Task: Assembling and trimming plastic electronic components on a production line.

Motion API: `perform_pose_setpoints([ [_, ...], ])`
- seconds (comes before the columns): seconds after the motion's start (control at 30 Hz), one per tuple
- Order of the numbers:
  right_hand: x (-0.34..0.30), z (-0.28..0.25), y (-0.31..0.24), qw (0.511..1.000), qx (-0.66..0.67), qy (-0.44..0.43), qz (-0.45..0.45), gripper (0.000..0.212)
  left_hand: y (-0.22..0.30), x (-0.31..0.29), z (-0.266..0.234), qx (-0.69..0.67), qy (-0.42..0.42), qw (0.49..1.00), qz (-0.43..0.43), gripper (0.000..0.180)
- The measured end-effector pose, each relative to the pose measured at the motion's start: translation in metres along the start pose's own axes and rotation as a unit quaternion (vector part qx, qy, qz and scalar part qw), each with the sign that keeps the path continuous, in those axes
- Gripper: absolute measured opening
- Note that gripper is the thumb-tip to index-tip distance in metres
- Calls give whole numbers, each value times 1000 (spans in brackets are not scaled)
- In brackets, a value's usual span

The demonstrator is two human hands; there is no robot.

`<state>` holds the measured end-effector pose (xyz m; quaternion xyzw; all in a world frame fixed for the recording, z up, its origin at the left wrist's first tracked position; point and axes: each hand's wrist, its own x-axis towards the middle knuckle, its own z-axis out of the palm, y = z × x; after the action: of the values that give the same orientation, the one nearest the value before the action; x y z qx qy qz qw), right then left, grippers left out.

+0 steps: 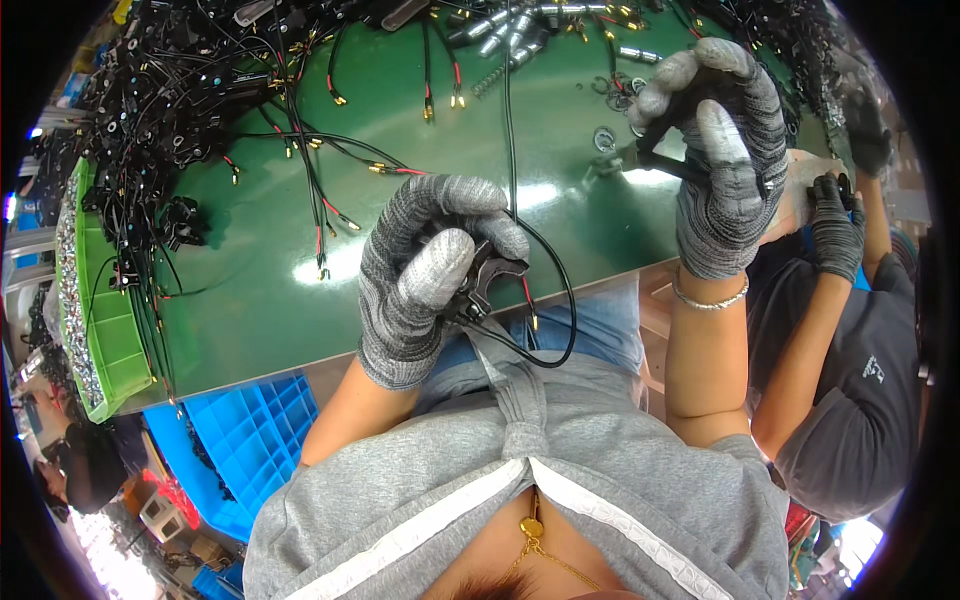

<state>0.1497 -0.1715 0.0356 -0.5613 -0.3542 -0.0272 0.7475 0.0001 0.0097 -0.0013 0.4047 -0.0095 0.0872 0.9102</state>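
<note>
Two gloved hands at work, both yours. Your left hand (425, 280) sits near centre of view, just over the desk (560, 180) front edge, fingers (432, 268) curled tight round a small black clamp-like part (487, 282); its forked end sticks out toward 3 o'clock. A thin black wire (552, 262) runs from that part, loops down past the desk edge at approx 5 o'clock, and also climbs toward 12 o'clock across the green top. Your right hand (722, 160) is up at 2 o'clock, fingers closed on a dark pliers-type tool (655, 158), tip pointing to 9 o'clock, just beside a small metal ring (604, 138). Bundles of black and red wires (300, 150) w/ brass ends spread from 10 to 12 o'clock. Green tray (100, 320) of small metal bits at 9 o'clock, blue crate (245, 440) at 7 o'clock below the desk. Another person's gloved hand (835, 225) is at 3 o'clock, apart from yours.
</note>
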Motion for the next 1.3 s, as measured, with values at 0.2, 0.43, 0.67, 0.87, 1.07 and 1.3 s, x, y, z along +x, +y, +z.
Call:
perform_pose_setpoints([
  [0.2,50,25,-15,916,346,-203,-10,60,-9,-1,4,95,4,994,58,69],
  [0.43,47,53,-30,859,436,-269,-3,70,-4,-1,10,163,17,986,8,78],
  [0.67,39,63,-34,859,433,-273,12,69,2,-5,15,239,40,969,37,75],
  [0.87,38,71,-34,855,439,-276,12,69,4,-6,14,218,36,975,-31,70],
  [1.07,39,72,-35,852,441,-282,24,68,0,-6,11,192,25,981,-2,63],
  [1.3,38,78,-29,852,441,-280,34,68,-15,-13,8,171,34,983,56,59],
])
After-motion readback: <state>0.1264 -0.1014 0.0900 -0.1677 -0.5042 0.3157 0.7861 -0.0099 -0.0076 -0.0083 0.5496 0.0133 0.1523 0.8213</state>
